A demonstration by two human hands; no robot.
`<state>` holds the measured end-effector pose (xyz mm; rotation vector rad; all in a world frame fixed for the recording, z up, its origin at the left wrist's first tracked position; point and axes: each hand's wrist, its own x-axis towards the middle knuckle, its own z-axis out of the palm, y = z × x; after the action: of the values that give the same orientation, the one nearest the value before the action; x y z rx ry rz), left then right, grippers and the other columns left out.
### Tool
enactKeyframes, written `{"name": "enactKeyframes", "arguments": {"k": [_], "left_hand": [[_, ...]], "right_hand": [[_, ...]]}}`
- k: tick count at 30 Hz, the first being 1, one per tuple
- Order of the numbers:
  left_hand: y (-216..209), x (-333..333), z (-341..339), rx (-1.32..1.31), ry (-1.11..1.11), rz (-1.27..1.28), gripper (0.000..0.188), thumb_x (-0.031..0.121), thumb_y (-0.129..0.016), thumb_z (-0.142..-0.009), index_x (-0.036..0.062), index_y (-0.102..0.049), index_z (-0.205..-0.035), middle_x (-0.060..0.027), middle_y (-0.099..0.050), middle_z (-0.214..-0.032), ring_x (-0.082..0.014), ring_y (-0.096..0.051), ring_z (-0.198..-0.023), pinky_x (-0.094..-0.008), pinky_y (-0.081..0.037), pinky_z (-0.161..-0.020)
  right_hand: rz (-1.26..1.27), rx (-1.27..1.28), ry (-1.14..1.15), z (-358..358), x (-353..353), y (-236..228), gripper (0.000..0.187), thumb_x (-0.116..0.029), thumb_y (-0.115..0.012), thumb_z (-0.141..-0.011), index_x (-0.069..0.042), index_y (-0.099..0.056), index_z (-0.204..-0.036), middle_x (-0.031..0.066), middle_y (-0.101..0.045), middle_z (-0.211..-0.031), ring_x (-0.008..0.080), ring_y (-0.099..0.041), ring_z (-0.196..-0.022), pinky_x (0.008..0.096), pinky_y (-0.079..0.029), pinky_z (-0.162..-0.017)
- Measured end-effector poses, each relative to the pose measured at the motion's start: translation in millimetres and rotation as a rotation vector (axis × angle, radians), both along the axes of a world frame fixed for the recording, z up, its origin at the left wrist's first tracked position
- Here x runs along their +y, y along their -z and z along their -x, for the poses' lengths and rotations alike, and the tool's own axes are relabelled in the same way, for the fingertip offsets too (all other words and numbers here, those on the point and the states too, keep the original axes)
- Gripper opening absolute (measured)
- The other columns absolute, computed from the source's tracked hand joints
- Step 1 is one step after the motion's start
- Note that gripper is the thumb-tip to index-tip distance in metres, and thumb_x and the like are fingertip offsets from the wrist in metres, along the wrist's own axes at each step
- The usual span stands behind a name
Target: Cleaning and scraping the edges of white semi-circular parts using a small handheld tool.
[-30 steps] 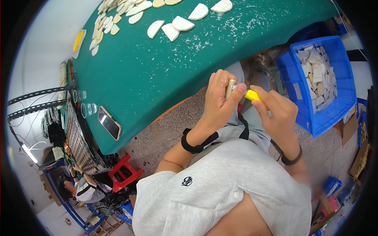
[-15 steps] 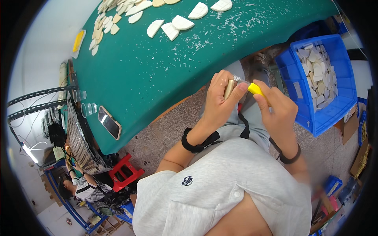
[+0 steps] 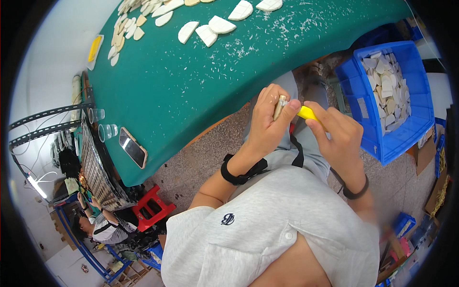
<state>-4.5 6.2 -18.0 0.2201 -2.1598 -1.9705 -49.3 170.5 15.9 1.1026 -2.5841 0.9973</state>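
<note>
Over my lap, just off the near edge of the green-covered table (image 3: 191,110), my left hand (image 3: 262,119) is closed round a small cream-coloured piece (image 3: 278,111). My right hand (image 3: 340,134) grips a knife by its yellow handle (image 3: 306,113). The blade points left, toward the piece, partly hidden behind my left thumb; a bit of it, with pale shavings, shows at the piece's upper end. On the table lie several white half-round slabs (image 3: 222,25) with scored lines, and thin white shavings (image 3: 282,40) are scattered beside them.
Many cream pieces (image 3: 153,9) are heaped at the table's far left. A phone (image 3: 133,147) and two clear cups (image 3: 107,132) are near the left edge. To my right is a blue crate (image 3: 368,131) of pale pieces. A red stool (image 3: 154,209) and another person (image 3: 109,228) are at left.
My right hand has shifted slightly, and the knife's yellow handle has moved closer to my left thumb. The blade now reaches over the piece's upper end. My left hand stays nearly in place.
</note>
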Motion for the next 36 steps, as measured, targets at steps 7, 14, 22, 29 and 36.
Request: {"name": "enactKeyframes", "arguments": {"k": [7, 14, 22, 29, 36], "left_hand": [[5.5, 0.8, 3.7, -0.018, -0.039, 0.027, 0.034, 0.027, -0.060, -0.089, 0.0028, -0.046, -0.070, -0.0065, -0.041, -0.066, -0.0191, -0.039, -0.066, -0.0311, -0.034, -0.061], [4.7, -3.3, -1.5, -0.048, 0.041, -0.289, 0.032, 0.033, -0.047, -0.092, 0.0073, -0.045, -0.072, 0.0016, -0.039, -0.071, -0.0095, -0.034, -0.067, -0.0237, -0.030, -0.058], [7.6, -14.4, 9.3, -0.174, 0.276, -0.727, 0.052, 0.053, -0.028, -0.096, 0.0105, -0.046, -0.072, -0.0014, -0.042, -0.071, -0.0106, -0.037, -0.067, -0.0247, -0.029, -0.054], [1.2, 5.1, 3.3, -0.369, 0.211, -0.627, 0.071, 0.073, -0.015, -0.088, 0.0113, -0.050, -0.084, 0.0018, -0.041, -0.068, -0.0057, -0.037, -0.063, -0.0202, -0.027, -0.051], [-12.7, -27.2, 12.4, -0.288, 0.359, -0.132, 0.050, 0.044, -0.048, -0.094, 0.0095, -0.042, -0.130, -0.0112, -0.050, -0.117, -0.0173, -0.053, -0.105, -0.0301, -0.046, -0.084]], "right_hand": [[-0.001, 0.064, 0.107, -3.5, -5.5, 6.7, 0.024, -0.020, -0.068, -0.079, -0.013, -0.068, -0.102, 0.0025, -0.049, -0.061, 0.0187, -0.047, -0.046, 0.0300, -0.037, -0.045], [0.345, -0.261, 0.211, 4.5, 1.4, 11.3, 0.024, -0.018, -0.062, -0.089, -0.004, -0.066, -0.108, 0.0091, -0.067, -0.087, 0.0142, -0.062, -0.069, 0.0230, -0.046, -0.059], [0.413, -0.505, 0.217, 4.8, 6.8, 9.8, 0.025, -0.015, -0.061, -0.090, 0.000, -0.064, -0.109, 0.0099, -0.068, -0.095, 0.0123, -0.061, -0.081, 0.0233, -0.047, -0.071], [0.448, -0.964, 0.046, 1.4, -7.4, -5.8, 0.034, -0.006, -0.069, -0.080, -0.002, -0.062, -0.114, 0.0079, -0.067, -0.090, 0.0071, -0.057, -0.075, 0.0215, -0.046, -0.066], [0.309, -0.536, 0.236, 9.6, 47.2, 16.4, 0.020, -0.007, -0.075, -0.076, 0.000, -0.066, -0.093, 0.0025, -0.063, -0.078, 0.0058, -0.054, -0.069, 0.0214, -0.045, -0.062]]}}
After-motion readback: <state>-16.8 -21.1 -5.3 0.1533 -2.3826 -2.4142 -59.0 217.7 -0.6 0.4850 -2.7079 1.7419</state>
